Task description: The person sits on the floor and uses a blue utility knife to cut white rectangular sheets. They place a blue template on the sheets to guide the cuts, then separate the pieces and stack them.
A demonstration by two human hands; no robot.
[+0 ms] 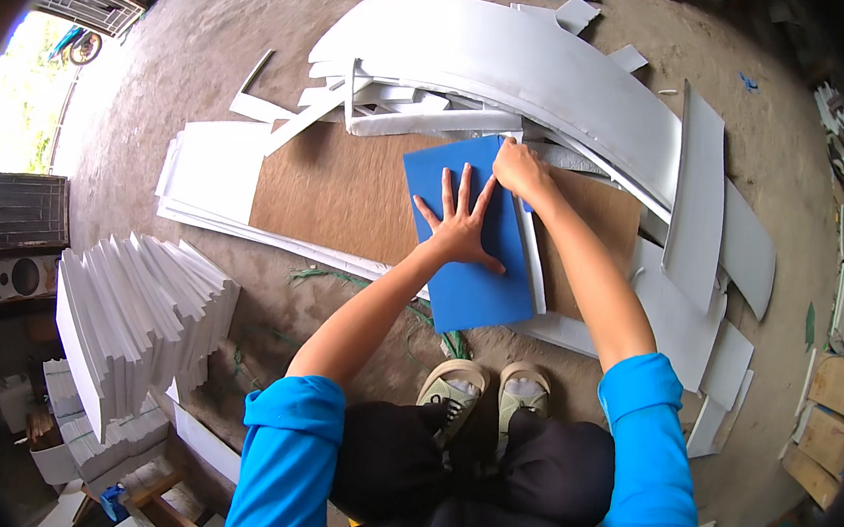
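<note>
A blue rectangular board (480, 284) lies at a slant across a brown wooden board (333, 195). My left hand (462, 232) presses flat on the blue board, fingers spread wide. At the board's far right corner, my right hand (523, 169) is closed in a fist-like grip; whatever it holds is hidden by the fingers. A white foam sheet (540, 274) shows as a narrow strip along the blue board's right edge, partly underneath it.
Large curved white sheets (520, 56) and offcuts lie beyond the wooden board. White sheets (215, 160) sit at its left end, more (674, 306) at its right. A tall stack of white pieces (142, 309) stands at left. Green string (455, 344) lies near my shoes.
</note>
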